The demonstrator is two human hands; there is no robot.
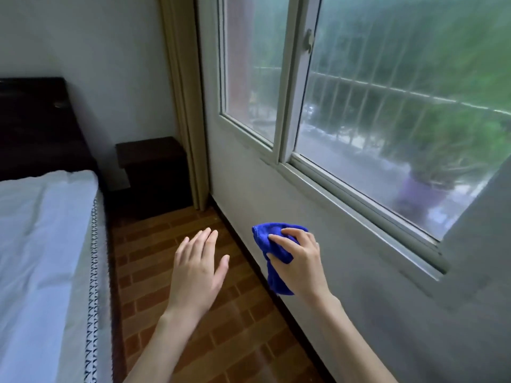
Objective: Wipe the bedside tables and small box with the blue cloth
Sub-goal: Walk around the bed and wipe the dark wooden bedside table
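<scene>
A dark wooden bedside table [150, 153] stands in the far corner, between the bed and the wall. My right hand [300, 261] is held out in front of me, shut on a crumpled blue cloth [272, 254] that hangs down below the fingers. My left hand [197, 268] hovers beside it over the floor, palm down, fingers spread and holding nothing. Both hands are well short of the bedside table. No small box is in view.
A bed [44, 244] with a white sheet and dark headboard [36, 123] fills the left. A narrow strip of brown brick-pattern floor [193, 341] runs between the bed and the white wall [345, 286] under a sliding window [373, 120].
</scene>
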